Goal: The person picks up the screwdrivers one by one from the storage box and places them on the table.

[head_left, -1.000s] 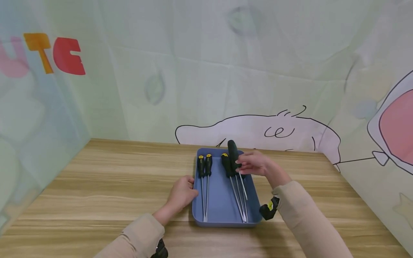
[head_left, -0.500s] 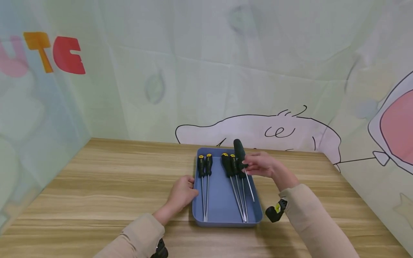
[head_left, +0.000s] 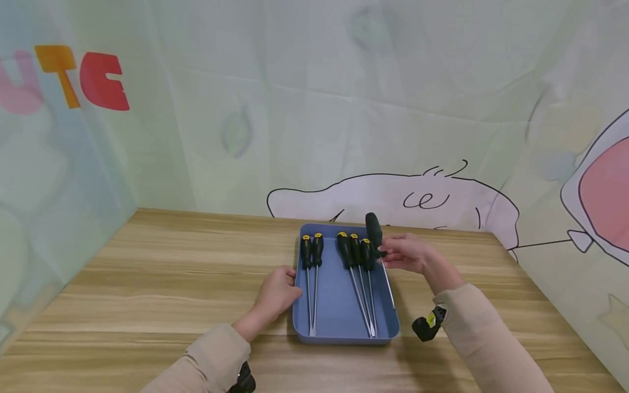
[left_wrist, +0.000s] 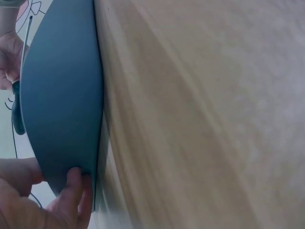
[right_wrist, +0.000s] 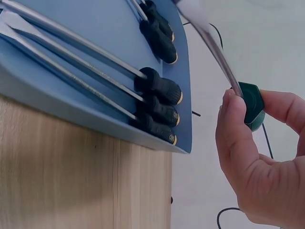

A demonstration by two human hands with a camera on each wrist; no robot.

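Note:
A screwdriver [head_left: 373, 229] with a dark green handle is pinched by my right hand [head_left: 407, 254] near the handle's lower end. It hangs tilted above the right side of a blue tray [head_left: 335, 314], handle up and shaft down. My left hand [head_left: 275, 295] grips the tray's left wall; in the left wrist view its fingers [left_wrist: 72, 195] press the outer side. Inside the tray, two black-handled screwdrivers [head_left: 318, 252] lie along the left. Three more [head_left: 355, 252] lie slanted on the right, handles at the far end. In the right wrist view, the held screwdriver's dark green collar [right_wrist: 250, 102] sits between thumb and fingers.
The tray stands on a wood-grain table [head_left: 172, 284]. A printed cloth backdrop [head_left: 304, 109] rises behind the table's far edge and along both sides. Black devices hang at the wrists, the right one [head_left: 428, 324] beside the tray.
My right hand has moved rightward with the green-handled screwdriver, from above the slanted screwdrivers to the tray's right edge. The left hand and the tray have stayed in place.

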